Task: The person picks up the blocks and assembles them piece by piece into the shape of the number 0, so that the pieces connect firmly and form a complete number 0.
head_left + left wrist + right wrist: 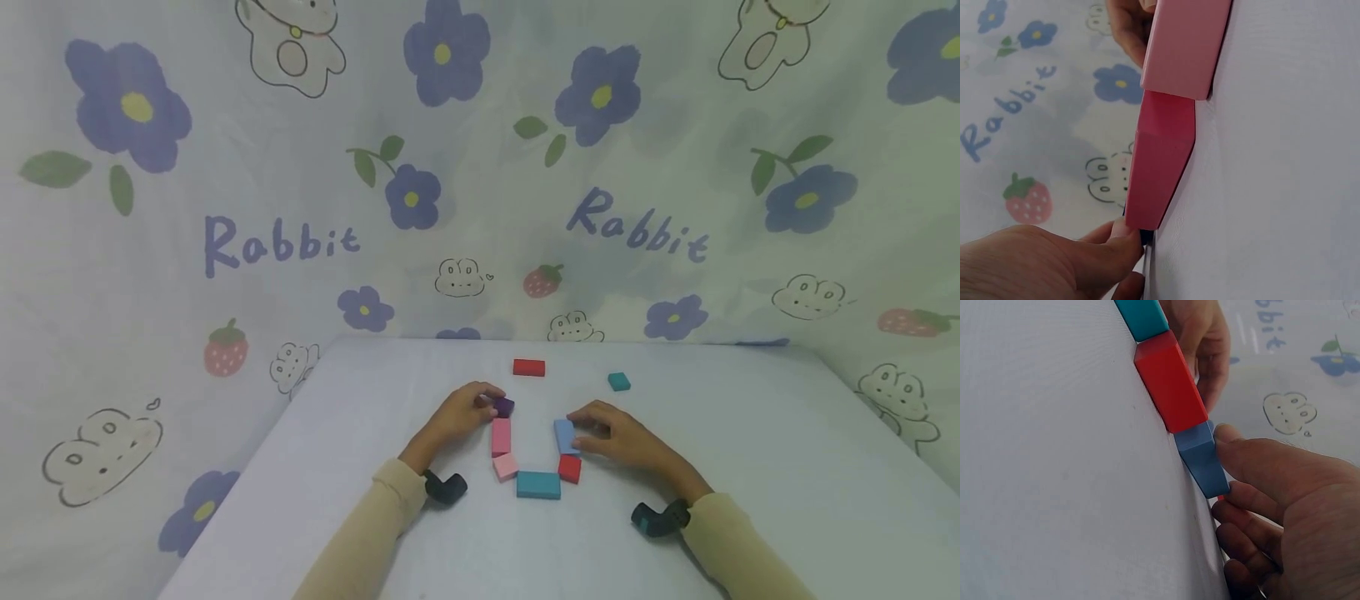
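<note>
At the top of the left column, my left hand [462, 410] pinches a dark purple block [504, 407] between thumb and fingers. Just below it lies a pink block [501, 437], followed by a light pink block [506, 467] set at an angle. My right hand [606, 433] holds a light blue block [565, 437], thumb on its side and index finger at its far end. A red block [570, 468] meets the blue block's near end. Between the two columns, a long teal block [538, 485] forms the bottom. In the left wrist view the purple block is mostly hidden.
Farther back on the white table [420, 550] lie a red rectangular block [528, 367] and a small teal block [618, 382]. A printed cloth [487, 233] with flowers and rabbits hangs behind the table. Dark wrist devices sit at both cuffs.
</note>
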A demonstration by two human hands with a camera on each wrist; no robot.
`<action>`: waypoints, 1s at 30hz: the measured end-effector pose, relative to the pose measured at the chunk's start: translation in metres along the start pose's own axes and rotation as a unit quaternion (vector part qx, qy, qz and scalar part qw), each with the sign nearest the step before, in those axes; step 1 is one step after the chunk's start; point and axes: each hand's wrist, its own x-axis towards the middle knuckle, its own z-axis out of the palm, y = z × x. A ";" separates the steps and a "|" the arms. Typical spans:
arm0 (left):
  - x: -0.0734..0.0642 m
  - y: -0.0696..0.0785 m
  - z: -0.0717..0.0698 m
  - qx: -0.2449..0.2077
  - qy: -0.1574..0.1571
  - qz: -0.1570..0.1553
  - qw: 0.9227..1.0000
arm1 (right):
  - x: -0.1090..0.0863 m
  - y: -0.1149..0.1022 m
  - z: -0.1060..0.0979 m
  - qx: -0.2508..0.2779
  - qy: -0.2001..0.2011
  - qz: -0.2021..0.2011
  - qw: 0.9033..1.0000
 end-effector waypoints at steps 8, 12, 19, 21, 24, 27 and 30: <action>0.001 -0.003 0.001 0.007 -0.004 0.010 1.000 | 0.000 -0.001 0.001 -0.005 0.004 0.003 1.000; 0.001 -0.003 0.000 0.000 -0.007 0.004 1.000 | 0.000 0.000 0.001 -0.002 0.005 0.003 1.000; 0.001 -0.002 0.000 -0.010 -0.009 -0.006 1.000 | 0.000 0.000 0.001 -0.001 0.004 0.003 1.000; 0.001 -0.002 0.000 -0.008 -0.009 -0.005 1.000 | 0.001 0.001 0.001 0.002 0.003 0.005 1.000; 0.001 -0.003 0.000 -0.006 -0.007 -0.001 1.000 | 0.001 0.003 0.001 -0.001 0.004 0.006 1.000; 0.002 -0.003 0.000 -0.006 -0.006 0.000 1.000 | 0.002 0.005 0.002 0.000 0.003 0.004 1.000; 0.002 -0.004 0.001 -0.005 -0.007 0.000 1.000 | 0.003 0.006 0.002 0.004 0.002 0.002 1.000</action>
